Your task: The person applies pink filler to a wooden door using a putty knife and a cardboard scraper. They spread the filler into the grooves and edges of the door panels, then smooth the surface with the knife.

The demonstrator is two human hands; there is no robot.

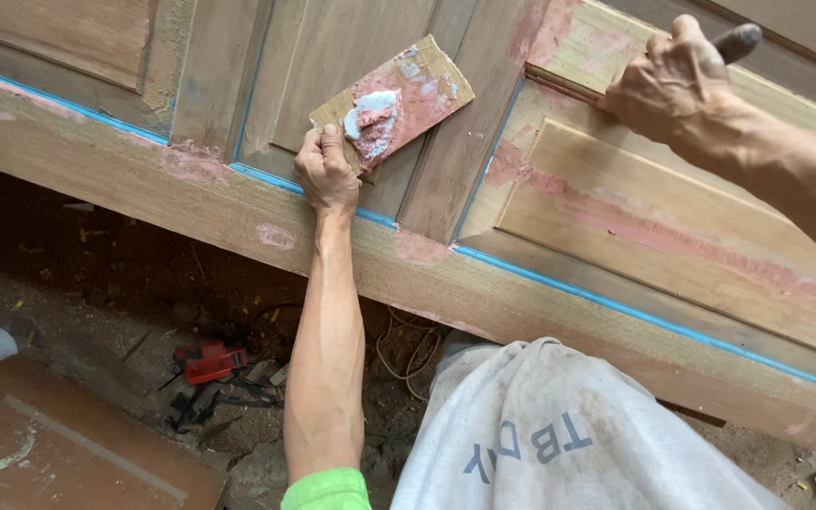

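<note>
My left hand pinches the filler board steady; right hand is fisted on a dark tool. I'd press filler firmly into the door panel seam.

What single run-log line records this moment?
left hand: holds putty board | right hand: presses tool on door panel | floor: red tool
</note>
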